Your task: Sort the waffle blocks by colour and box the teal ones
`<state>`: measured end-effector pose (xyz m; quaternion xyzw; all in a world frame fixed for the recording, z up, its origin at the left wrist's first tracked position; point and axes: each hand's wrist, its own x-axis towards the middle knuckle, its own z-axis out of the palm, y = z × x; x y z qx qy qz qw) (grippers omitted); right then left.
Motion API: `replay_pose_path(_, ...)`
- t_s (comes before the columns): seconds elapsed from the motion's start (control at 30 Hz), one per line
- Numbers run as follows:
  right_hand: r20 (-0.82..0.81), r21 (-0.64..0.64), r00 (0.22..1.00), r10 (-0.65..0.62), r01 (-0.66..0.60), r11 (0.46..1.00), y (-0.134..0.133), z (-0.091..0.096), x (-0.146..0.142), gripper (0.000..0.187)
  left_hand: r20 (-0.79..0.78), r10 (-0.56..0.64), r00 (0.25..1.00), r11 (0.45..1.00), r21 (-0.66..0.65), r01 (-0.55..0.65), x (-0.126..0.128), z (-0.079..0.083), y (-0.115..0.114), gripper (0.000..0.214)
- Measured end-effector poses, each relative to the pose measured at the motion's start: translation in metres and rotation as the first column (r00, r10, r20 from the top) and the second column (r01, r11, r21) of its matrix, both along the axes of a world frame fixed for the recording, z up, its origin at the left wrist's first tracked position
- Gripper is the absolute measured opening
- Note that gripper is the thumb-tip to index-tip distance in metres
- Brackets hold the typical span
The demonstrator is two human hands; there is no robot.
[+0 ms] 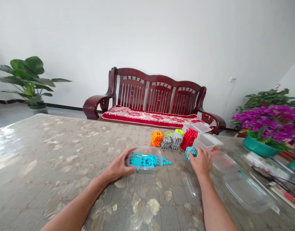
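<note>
A clear plastic container (155,150) sits on the table (65,150), with several teal interlocking pieces (144,160) inside it. My left hand (120,165) grips the container's left end, fingers curled round its edge. My right hand (200,160) is closed on a cluster of teal pieces (190,150), a little to the right of the container. Just behind stand blocks built of the same pieces: orange (157,138), grey (172,141), green (179,131) and red (188,138).
Clear plastic boxes and lids (246,192) lie to the right, some stacked by the red block (205,139). A pot of purple flowers (267,128) and cables stand at the table's right edge. Beyond are a wooden bench (154,99) and a leafy plant (29,80).
</note>
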<state>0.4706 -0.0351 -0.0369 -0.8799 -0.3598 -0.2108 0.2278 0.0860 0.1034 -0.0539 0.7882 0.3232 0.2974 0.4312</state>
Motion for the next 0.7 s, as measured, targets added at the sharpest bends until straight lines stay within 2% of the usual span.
replay_pose_path(0.27,0.077,0.052,0.997,0.031,-0.035,0.998,0.0002,-0.0037,0.0007,0.026,-0.013,-0.001,1.000,1.000,0.009,0.001,0.0005,0.0004,-0.0003,0.085)
replay_pose_path(0.43,0.146,0.042,0.989,-0.003,-0.003,0.999,0.0004,-0.0039,-0.0012,0.025,-0.008,-0.007,1.000,1.000,0.011,0.007,0.0005,-0.0003,-0.0006,0.085)
replay_pose_path(0.7,0.198,0.054,0.980,0.016,-0.027,0.998,-0.0002,-0.0061,-0.0006,0.017,-0.022,-0.003,1.000,1.000,0.015,0.003,0.0003,0.0020,-0.0017,0.085)
